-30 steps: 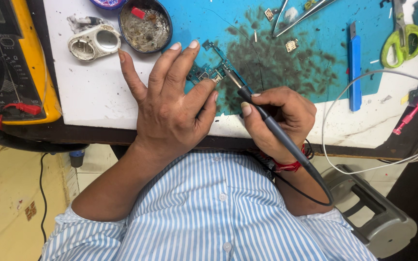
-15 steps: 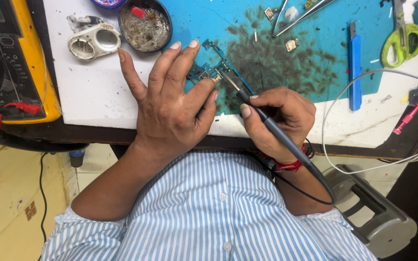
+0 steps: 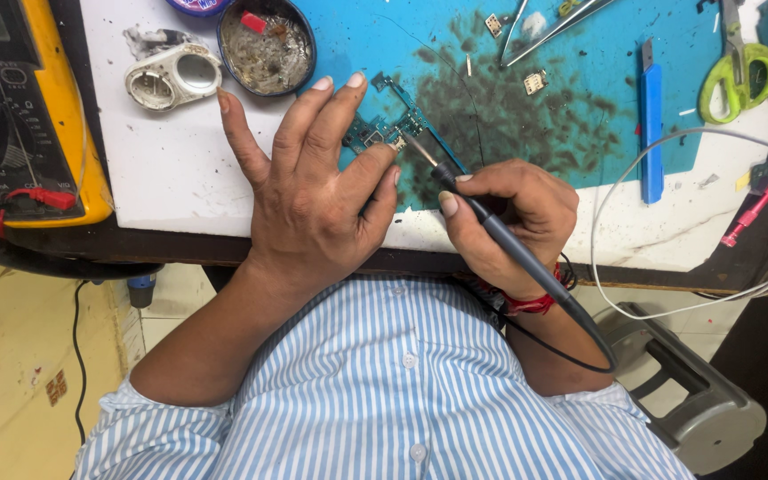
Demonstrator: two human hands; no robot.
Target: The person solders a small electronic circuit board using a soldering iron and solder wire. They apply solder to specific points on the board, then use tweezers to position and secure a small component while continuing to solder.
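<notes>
Desk (image 3: 180, 169): white top, grimy, dark front edge. Blue work mat (image 3: 580, 98) covers its middle and far part, heavily stained dark just beyond the right hand (image 3: 508, 222).

On the mat: small green circuit board (image 3: 393, 133) under the fingertips of the left hand (image 3: 313, 196); tweezers (image 3: 553, 22) and loose chips beyond the right hand; blue utility knife (image 3: 651, 116) to its right.

Beyond the left hand: dark round tin (image 3: 267, 44), white metal ring piece (image 3: 173, 76).

Far left: yellow multimeter (image 3: 20, 107). Far right: green-handled scissors (image 3: 740, 67), white cable (image 3: 695, 133), pink pen-like tool (image 3: 753, 209).
</notes>
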